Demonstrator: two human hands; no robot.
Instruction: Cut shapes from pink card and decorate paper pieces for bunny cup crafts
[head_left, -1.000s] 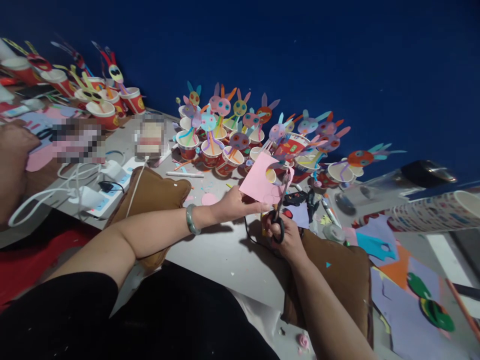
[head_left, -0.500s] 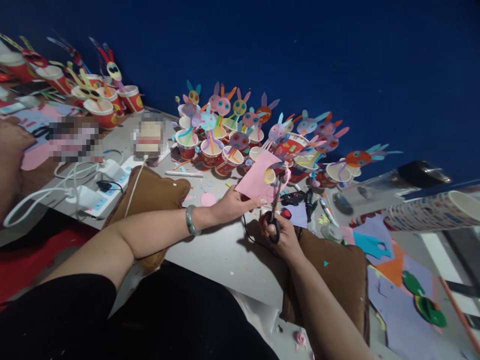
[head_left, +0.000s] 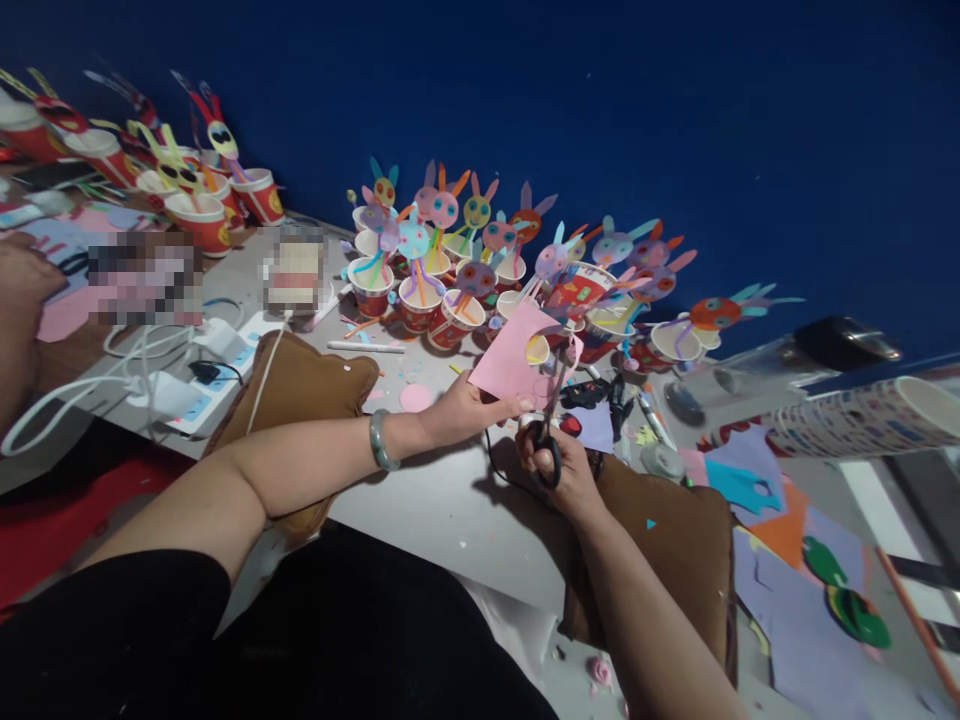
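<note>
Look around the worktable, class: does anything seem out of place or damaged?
A small blue scrap looks stray, lying on the brown cushion at right rather than on the tabletop. The pink sheet's curved gap seems cut, not torn, so probably not damage.

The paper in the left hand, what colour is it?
The paper is pink, clearest in the head view.

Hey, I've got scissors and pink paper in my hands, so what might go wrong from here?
The scissors in your right hand point up close to your left hand's fingers, so a slip might nick them. The pink paper looks thin beside its curved cutout and might tear. Paper cups crowd just beyond; a bump could tip one.
</note>
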